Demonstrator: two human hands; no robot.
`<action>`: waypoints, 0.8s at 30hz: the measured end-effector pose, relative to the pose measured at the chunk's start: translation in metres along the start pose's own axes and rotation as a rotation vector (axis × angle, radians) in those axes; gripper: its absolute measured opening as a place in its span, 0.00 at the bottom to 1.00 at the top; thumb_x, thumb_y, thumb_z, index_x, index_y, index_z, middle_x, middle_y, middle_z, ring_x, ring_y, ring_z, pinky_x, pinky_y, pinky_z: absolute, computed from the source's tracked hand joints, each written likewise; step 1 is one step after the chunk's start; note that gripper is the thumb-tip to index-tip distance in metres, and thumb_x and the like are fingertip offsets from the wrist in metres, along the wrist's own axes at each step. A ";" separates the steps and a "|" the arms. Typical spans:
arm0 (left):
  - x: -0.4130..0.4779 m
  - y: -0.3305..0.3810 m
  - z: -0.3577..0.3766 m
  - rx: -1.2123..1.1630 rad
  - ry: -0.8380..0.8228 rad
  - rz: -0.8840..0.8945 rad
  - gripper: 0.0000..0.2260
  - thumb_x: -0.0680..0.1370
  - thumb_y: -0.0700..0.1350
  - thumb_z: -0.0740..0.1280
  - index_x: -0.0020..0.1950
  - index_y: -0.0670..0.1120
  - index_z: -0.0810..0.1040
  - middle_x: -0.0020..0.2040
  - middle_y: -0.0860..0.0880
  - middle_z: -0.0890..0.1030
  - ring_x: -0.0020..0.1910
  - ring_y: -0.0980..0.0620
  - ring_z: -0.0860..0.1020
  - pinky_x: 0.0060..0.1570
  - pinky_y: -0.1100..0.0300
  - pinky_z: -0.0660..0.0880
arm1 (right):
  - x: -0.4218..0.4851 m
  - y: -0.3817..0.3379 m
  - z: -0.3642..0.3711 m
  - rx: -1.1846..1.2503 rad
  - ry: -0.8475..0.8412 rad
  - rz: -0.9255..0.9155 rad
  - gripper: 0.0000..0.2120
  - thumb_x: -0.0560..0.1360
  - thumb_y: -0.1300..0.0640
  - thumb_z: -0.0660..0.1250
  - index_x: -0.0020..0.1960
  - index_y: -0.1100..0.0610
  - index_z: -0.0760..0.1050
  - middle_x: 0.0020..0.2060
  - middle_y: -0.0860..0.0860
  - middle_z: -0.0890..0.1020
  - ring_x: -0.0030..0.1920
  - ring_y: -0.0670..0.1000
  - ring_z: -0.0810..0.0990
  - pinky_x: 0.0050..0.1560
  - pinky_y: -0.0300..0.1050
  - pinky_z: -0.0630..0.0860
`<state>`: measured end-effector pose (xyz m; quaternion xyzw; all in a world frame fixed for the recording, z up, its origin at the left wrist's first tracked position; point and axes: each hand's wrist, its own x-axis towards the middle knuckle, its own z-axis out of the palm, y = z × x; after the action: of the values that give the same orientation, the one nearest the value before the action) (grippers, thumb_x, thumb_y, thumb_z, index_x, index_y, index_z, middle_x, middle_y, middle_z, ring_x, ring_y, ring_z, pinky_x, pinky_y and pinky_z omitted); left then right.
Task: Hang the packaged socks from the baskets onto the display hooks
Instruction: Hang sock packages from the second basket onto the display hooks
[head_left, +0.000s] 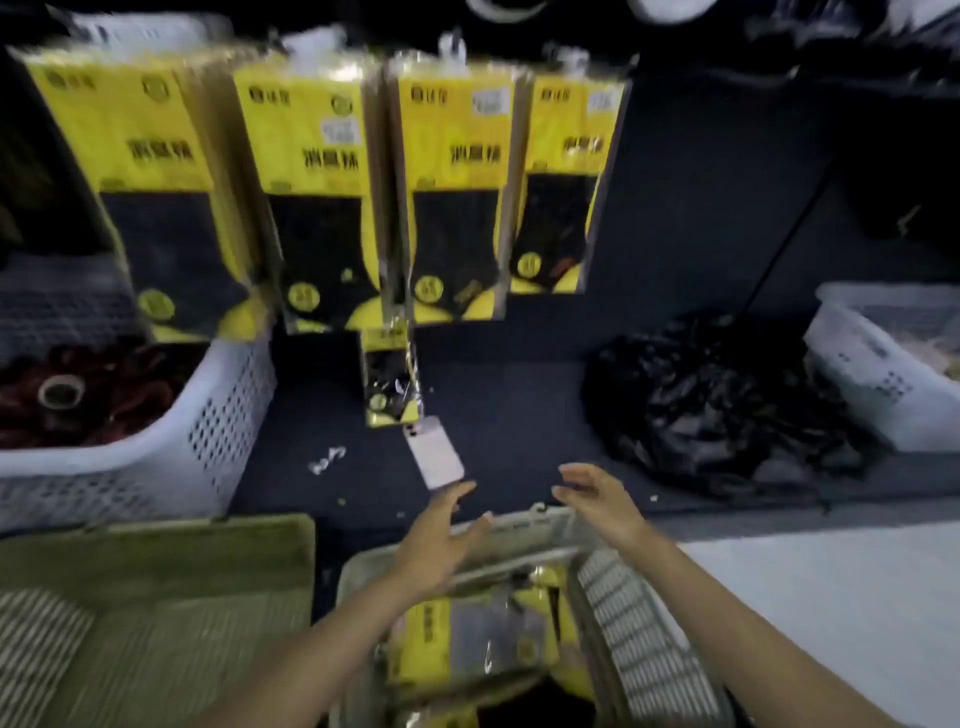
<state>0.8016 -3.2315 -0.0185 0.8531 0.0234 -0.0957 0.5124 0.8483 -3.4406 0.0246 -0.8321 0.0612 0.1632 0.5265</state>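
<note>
White perforated plastic forms the left basket (208, 415), which holds dark red items too blurred to name and a tape roll (60, 391). Below it lies an olive mat (156, 561). Four yellow hanging sock packs (317, 197) sit in a row on the dark back panel; the leftmost hangs down in front of the left basket's far corner. Under the third one, a loose sock pack (387, 379) lies flat on the dark shelf (519, 415), and a flat white rectangle (434, 454) lies just beside its near corner.

Left hand (441, 540) is released, fingers spread, holding nothing, its fingertips just beside the white rectangle; whether they touch is unclear. Right hand (597, 499) is likewise released and holds nothing. Both hover over the far rim of the near basket (639, 639), where more basket sock packs (467, 634) lie. To the right sit a crumpled black bag (727, 405) and a right basket (872, 374).
</note>
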 end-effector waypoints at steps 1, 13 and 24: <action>-0.017 -0.026 0.009 0.002 0.021 -0.055 0.23 0.77 0.48 0.67 0.70 0.44 0.68 0.66 0.49 0.72 0.66 0.51 0.71 0.65 0.57 0.68 | -0.009 0.026 0.013 -0.007 -0.002 0.057 0.16 0.76 0.68 0.65 0.63 0.66 0.71 0.60 0.60 0.75 0.66 0.62 0.72 0.55 0.39 0.73; -0.091 -0.151 0.059 -0.133 -0.229 -0.647 0.39 0.76 0.50 0.68 0.77 0.40 0.48 0.67 0.42 0.72 0.64 0.42 0.73 0.58 0.53 0.73 | -0.053 0.180 0.048 -0.106 -0.264 0.477 0.34 0.69 0.64 0.75 0.71 0.67 0.64 0.60 0.59 0.76 0.57 0.48 0.80 0.54 0.40 0.76; -0.116 -0.141 0.066 -0.082 -0.296 -0.732 0.20 0.80 0.44 0.63 0.72 0.44 0.65 0.69 0.42 0.70 0.62 0.47 0.72 0.56 0.58 0.71 | -0.051 0.193 0.049 -0.303 -0.409 0.503 0.37 0.67 0.56 0.77 0.72 0.59 0.65 0.68 0.56 0.71 0.64 0.54 0.72 0.56 0.41 0.72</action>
<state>0.6595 -3.2158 -0.1494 0.7443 0.2556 -0.3928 0.4758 0.7373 -3.4848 -0.1425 -0.8098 0.1329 0.4580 0.3418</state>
